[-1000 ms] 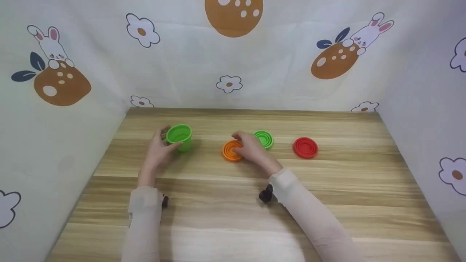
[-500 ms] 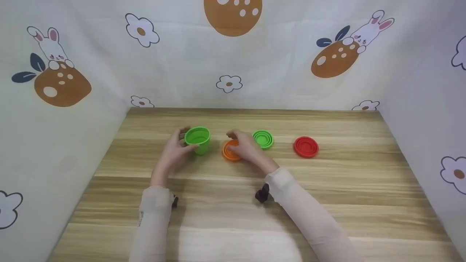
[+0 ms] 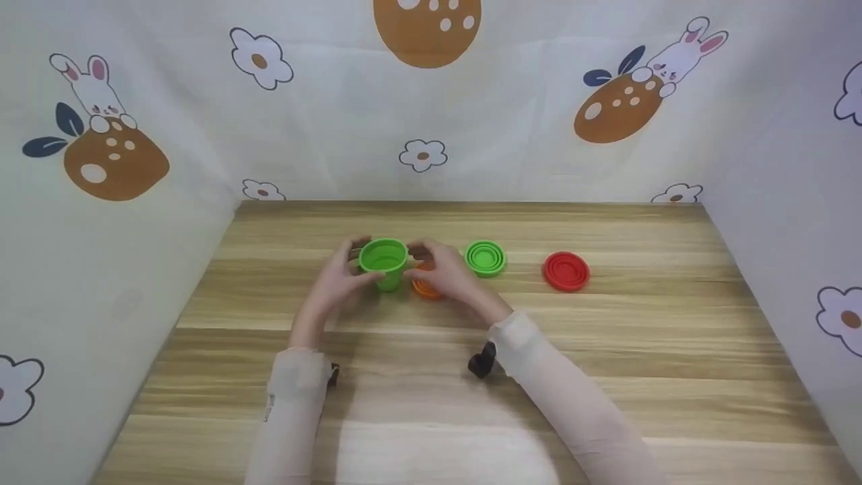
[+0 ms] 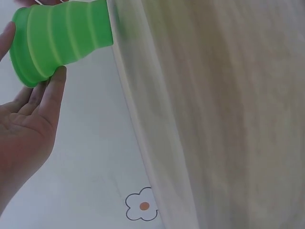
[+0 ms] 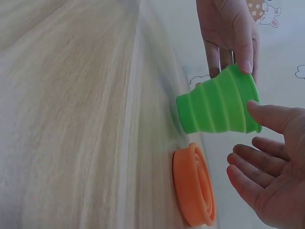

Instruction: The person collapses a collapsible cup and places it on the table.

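Observation:
My left hand holds an expanded green cup upright between thumb and fingers, at the middle of the wooden table. In the left wrist view its fingertips press the ribbed green cup. My right hand is open just right of that cup, above a collapsed orange cup. The right wrist view shows the right hand with spread fingers, its thumb touching the green cup at the rim, and the orange cup flat beneath.
A collapsed green cup and a collapsed red cup lie to the right in the same row. Cloth walls printed with rabbits and flowers enclose the table at the back and both sides.
My left hand has carried the green cup rightwards, from the table's left part to beside the orange cup. My right hand has lifted off the orange cup and met the green cup.

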A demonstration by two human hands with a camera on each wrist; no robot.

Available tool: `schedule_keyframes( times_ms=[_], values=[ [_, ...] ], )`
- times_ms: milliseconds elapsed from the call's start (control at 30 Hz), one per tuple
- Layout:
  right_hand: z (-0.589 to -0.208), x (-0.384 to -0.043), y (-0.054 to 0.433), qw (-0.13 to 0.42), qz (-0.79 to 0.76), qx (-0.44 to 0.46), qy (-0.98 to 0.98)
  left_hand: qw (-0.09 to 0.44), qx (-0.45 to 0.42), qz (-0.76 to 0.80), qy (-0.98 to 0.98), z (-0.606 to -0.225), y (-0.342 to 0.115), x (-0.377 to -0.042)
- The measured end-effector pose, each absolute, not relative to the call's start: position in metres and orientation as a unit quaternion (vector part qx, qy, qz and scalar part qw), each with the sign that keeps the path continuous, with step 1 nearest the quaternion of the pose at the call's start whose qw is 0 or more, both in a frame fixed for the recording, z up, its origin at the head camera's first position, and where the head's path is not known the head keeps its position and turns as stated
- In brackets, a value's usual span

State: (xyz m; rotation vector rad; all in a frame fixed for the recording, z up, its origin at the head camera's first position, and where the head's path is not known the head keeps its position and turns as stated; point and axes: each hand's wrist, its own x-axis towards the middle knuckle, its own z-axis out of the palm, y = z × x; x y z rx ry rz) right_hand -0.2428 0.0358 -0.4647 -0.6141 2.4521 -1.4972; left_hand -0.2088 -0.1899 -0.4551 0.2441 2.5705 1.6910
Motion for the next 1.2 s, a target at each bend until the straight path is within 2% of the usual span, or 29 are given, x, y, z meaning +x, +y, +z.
schedule_keyframes(
  times_ms=[633, 867, 1067, 1200],
  values=[
    [-0.446, -0.232, 0.057, 0.085, -0.603, -0.198, 0.768, 0.013, 0.128, 0.559, 0.819, -0.435, -0.165, -0.209],
    [-0.444, -0.227, 0.071, 0.109, -0.642, -0.187, 0.735, 0.013, 0.145, 0.567, 0.811, -0.429, -0.15, -0.208],
    [-0.443, -0.222, 0.083, 0.123, -0.676, -0.146, 0.712, 0.015, 0.159, 0.547, 0.822, -0.429, -0.136, -0.209],
    [-0.442, -0.22, 0.091, 0.119, -0.69, -0.111, 0.705, 0.01, 0.205, 0.529, 0.824, -0.431, -0.129, -0.207]
  ],
)
